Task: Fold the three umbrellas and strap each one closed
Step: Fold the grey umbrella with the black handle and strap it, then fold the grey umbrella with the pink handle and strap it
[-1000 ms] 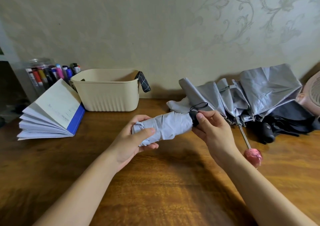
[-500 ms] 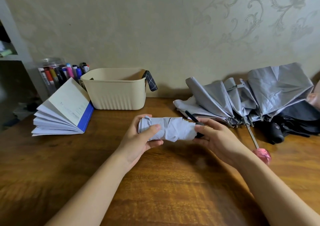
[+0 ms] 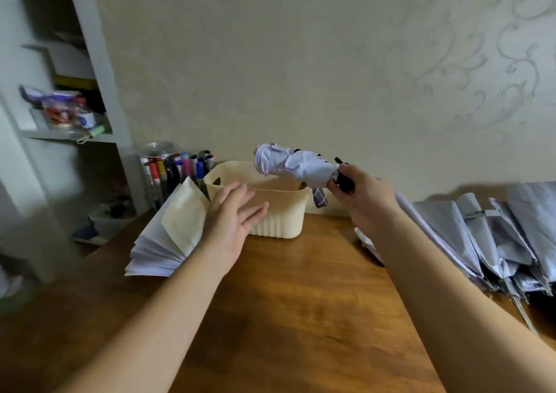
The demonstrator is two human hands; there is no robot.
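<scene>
step: likely stowing folded pale-grey compact umbrella (image 3: 293,164), now above cream ribbed plastic basket (image 3: 279,222) | right hand (image 3: 365,200) grips its black handle | left hand (image 3: 233,212) open, fingers straight, by basket front | advice: steady basket, lower tip-first

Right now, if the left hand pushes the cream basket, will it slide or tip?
The cream basket looks like thin ribbed plastic, so probably light; it would likely slide on the smooth wooden table. It is wide and low, so tipping seems unlikely. Its contents are mostly hidden, so weight is uncertain.
</scene>
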